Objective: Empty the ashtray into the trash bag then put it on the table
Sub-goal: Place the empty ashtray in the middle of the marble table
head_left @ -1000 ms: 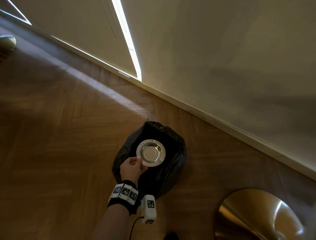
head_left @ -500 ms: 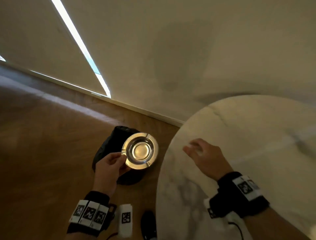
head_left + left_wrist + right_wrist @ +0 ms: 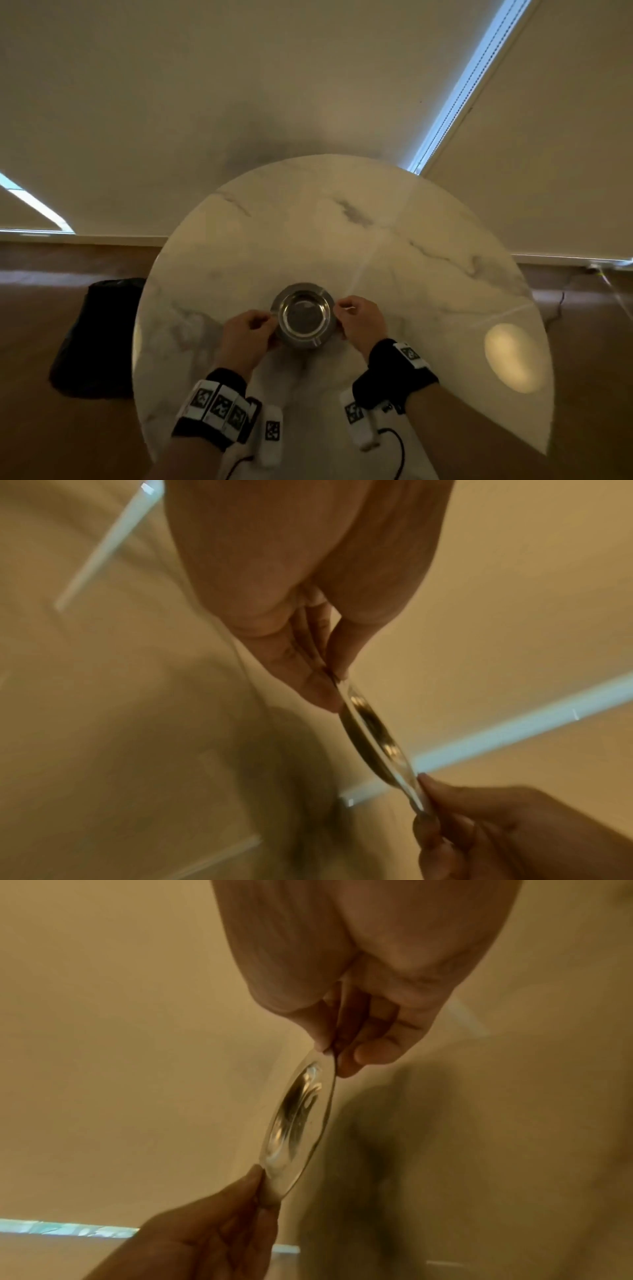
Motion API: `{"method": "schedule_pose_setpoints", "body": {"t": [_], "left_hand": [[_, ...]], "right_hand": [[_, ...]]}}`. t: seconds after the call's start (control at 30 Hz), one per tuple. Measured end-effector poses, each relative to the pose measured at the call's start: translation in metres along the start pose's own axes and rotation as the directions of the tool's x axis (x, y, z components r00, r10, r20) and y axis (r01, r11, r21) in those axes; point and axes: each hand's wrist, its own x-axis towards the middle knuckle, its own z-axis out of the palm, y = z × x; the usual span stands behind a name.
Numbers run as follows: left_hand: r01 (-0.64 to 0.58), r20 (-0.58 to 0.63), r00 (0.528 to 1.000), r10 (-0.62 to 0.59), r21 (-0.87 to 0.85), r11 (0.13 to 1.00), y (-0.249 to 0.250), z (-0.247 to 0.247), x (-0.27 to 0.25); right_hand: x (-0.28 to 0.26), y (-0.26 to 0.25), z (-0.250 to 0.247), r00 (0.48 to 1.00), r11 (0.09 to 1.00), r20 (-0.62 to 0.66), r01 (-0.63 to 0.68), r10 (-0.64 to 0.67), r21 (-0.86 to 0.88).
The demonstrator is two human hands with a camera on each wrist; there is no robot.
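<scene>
A round metal ashtray [image 3: 303, 314] is over the middle of the round white marble table [image 3: 394, 240], its bowl facing up and looking empty. My left hand [image 3: 251, 330] pinches its left rim and my right hand [image 3: 358, 318] pinches its right rim. In the left wrist view the ashtray [image 3: 371, 731] shows edge-on between my left hand's thumb and fingers [image 3: 322, 688] and the other hand. The right wrist view has the ashtray [image 3: 298, 1123] pinched the same way at both ends. Whether it touches the tabletop I cannot tell. The black trash bag [image 3: 99, 335] stands on the floor left of the table.
Wooden floor [image 3: 44, 428] surrounds the table. A pale wall with a baseboard runs behind it. A thin cable [image 3: 558, 308] lies on the floor at the right. A bright light patch [image 3: 510, 356] sits on the table's right side.
The ashtray moved from above the trash bag to over the table's middle. My right hand, open over the table before, now pinches the right rim. The head view swung right onto the table.
</scene>
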Motion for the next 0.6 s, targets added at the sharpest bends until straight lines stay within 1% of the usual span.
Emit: {"method": "schedule_pose_setpoints", "body": {"t": [0.03,0.1,0.17,0.37,0.43,0.53,0.6], "left_hand": [[-0.036,-0.013,0.999,0.038,0.1,0.994,0.0,0.019,0.002],[-0.119,-0.016,0.991,0.13,0.309,0.944,0.003,0.048,0.003],[-0.159,-0.012,0.983,0.181,0.42,0.894,0.008,0.068,0.004],[-0.16,-0.057,0.976,0.21,0.465,0.87,0.022,0.094,0.004],[-0.136,-0.068,0.979,0.192,0.482,0.865,0.023,0.096,0.003],[-0.087,-0.067,0.988,0.14,0.509,0.857,0.02,0.094,-0.002],[-0.051,-0.092,0.989,0.114,0.513,0.857,0.018,0.09,-0.003]], "right_hand": [[0.003,0.008,-0.014,1.0,1.0,-0.019,-0.012,0.011,-0.019],[0.012,0.022,-0.038,0.998,0.998,-0.036,-0.043,0.042,-0.039],[0.023,0.029,-0.053,0.997,0.998,-0.051,-0.053,0.051,-0.036],[0.053,0.034,-0.066,0.997,0.998,-0.078,-0.024,0.02,-0.053],[0.054,0.031,-0.07,0.997,0.998,-0.081,-0.005,0.0,-0.062],[0.054,0.032,-0.082,0.989,1.0,-0.149,0.016,-0.017,-0.012],[0.049,0.036,-0.089,0.982,1.0,-0.187,0.017,-0.017,-0.005]]}}
